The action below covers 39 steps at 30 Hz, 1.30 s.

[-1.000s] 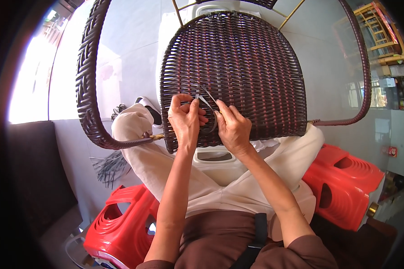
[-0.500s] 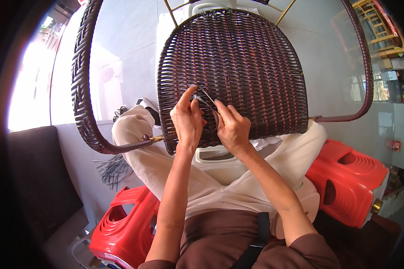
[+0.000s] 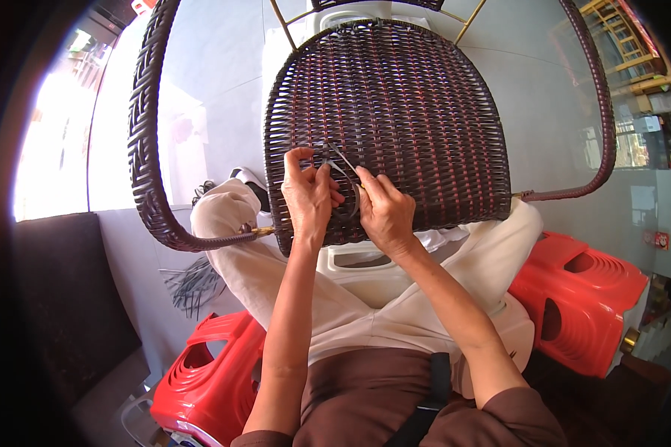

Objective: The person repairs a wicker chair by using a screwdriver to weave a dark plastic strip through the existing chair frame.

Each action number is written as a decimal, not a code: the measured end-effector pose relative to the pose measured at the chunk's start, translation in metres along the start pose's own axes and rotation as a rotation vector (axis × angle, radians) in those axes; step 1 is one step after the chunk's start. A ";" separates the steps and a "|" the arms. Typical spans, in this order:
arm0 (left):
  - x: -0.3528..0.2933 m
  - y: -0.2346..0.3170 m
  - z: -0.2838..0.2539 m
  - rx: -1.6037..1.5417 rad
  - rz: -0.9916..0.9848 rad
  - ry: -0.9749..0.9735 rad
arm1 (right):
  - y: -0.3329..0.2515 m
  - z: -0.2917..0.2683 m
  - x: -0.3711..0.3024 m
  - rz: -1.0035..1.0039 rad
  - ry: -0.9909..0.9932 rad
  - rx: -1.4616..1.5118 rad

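A dark brown woven chair seat [image 3: 417, 119] with reddish strands lies in front of me, its near edge over my lap. Above its near left part, my right hand [image 3: 388, 212] is closed around a slim metal tool [image 3: 341, 157] that points up and left at the weave. My left hand [image 3: 308, 197] is beside it, the index finger bent and the thumb close to the tool's tip. A dark flat strip [image 3: 356, 200] curls in a loop between the hands. The left fingers appear to pinch it, though they partly hide the spot.
Wrapped curved armrests rise at the left [image 3: 147, 134] and right [image 3: 602, 104] of the seat. A red plastic stool [image 3: 209, 372] stands at my left, another red stool [image 3: 578, 298] at my right. Loose dark strips [image 3: 192, 283] lie on the floor beside my left leg.
My left index finger has bent down from its raised, pointing position. The seat has shifted very slightly in view, while my right hand stays almost still with the tool.
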<state>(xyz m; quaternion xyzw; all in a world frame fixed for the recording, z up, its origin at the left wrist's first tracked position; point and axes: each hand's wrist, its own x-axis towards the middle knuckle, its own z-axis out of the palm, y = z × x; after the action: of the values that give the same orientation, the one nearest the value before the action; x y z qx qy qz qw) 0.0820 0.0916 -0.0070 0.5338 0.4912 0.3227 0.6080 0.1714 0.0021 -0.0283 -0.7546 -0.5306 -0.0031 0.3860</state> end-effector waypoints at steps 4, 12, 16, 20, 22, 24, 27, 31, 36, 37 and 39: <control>0.002 0.000 -0.001 0.007 -0.005 0.000 | -0.001 0.000 0.000 0.001 0.001 0.009; 0.012 0.005 -0.001 0.039 -0.014 -0.007 | 0.000 0.000 0.000 -0.011 0.004 0.024; 0.011 0.009 -0.003 0.065 -0.027 -0.004 | -0.004 -0.001 0.001 -0.017 0.010 0.025; -0.005 0.003 -0.005 -0.120 -0.134 0.038 | -0.003 -0.002 0.000 0.055 -0.041 0.020; -0.013 -0.001 -0.011 -0.208 -0.161 0.012 | -0.003 -0.002 0.000 0.047 -0.034 0.020; -0.019 0.000 -0.013 -0.294 -0.246 0.025 | -0.003 -0.003 0.002 0.059 -0.039 0.021; -0.024 -0.007 -0.019 -0.380 -0.321 -0.002 | -0.006 -0.006 0.005 0.108 -0.103 0.018; -0.030 -0.009 -0.028 -0.604 -0.462 -0.057 | -0.009 -0.028 0.004 0.174 -0.215 0.047; -0.035 -0.012 -0.030 -0.686 -0.451 -0.079 | 0.004 -0.041 0.024 0.267 -0.148 0.213; -0.036 -0.012 -0.029 -0.692 -0.449 -0.081 | 0.004 -0.037 0.037 0.238 -0.162 0.199; -0.036 -0.011 -0.028 -0.723 -0.380 -0.065 | 0.007 -0.021 0.061 0.152 -0.188 0.222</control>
<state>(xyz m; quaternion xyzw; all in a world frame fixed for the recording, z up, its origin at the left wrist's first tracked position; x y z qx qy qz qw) 0.0429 0.0656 -0.0071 0.1953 0.4167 0.3393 0.8204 0.2123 0.0378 0.0073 -0.7421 -0.5029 0.1552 0.4150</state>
